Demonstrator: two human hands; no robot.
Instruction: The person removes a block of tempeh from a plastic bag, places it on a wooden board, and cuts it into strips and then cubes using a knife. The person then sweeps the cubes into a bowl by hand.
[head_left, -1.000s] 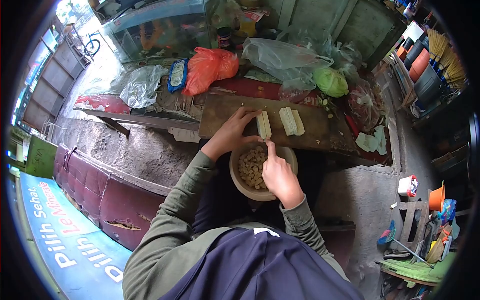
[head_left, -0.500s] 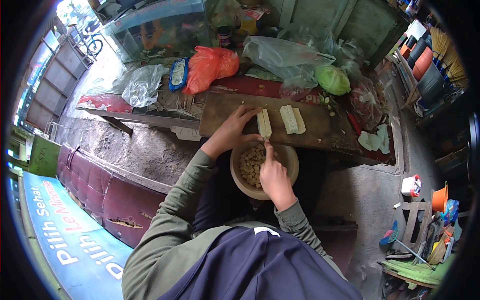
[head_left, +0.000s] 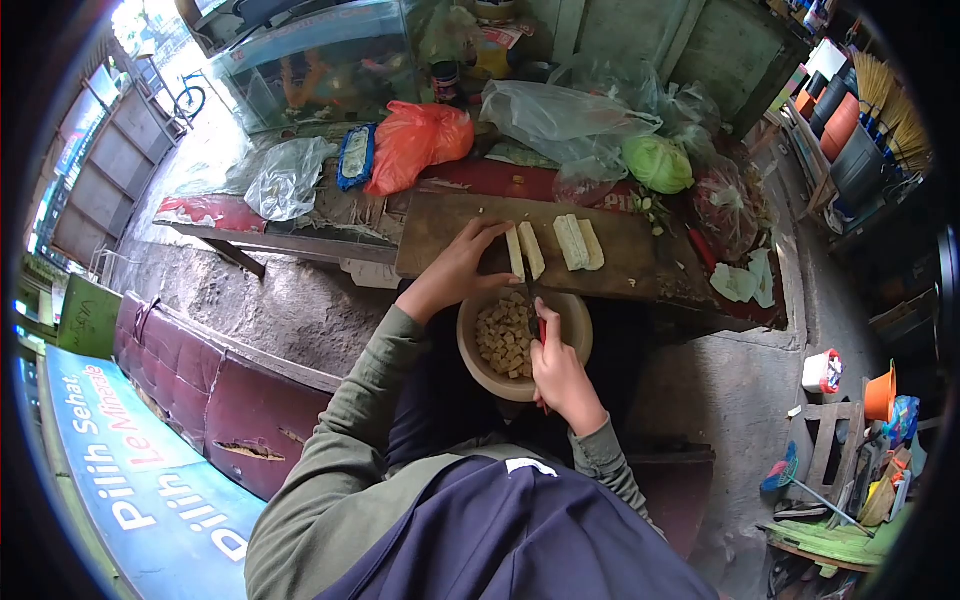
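Observation:
My right hand [head_left: 562, 375] is closed round the red handle of a knife [head_left: 532, 298], whose dark blade points up between two pale strips on the wooden board [head_left: 430, 235]. My left hand [head_left: 462, 268] rests at the board's near edge, thumb and fingers at the left strip [head_left: 515, 252]. The right strip [head_left: 532, 250] leans away at its top left. More pale pieces [head_left: 578, 243] lie side by side farther right on the board. Below the board, a round beige bowl [head_left: 582, 345] holds several small pale cubes [head_left: 505, 337].
Behind the board are a red plastic bag [head_left: 420, 145], clear bags [head_left: 565, 115], a blue-edged packet [head_left: 355, 157] and a green cabbage [head_left: 657, 163]. A red-handled item [head_left: 701, 248] and pale leaves [head_left: 737, 282] lie right. A glass tank [head_left: 320, 70] stands at the back left.
The piece by my left hand now shows as two strips, with the knife blade between them. My right hand has moved slightly right and down, and the knife's red handle shows.

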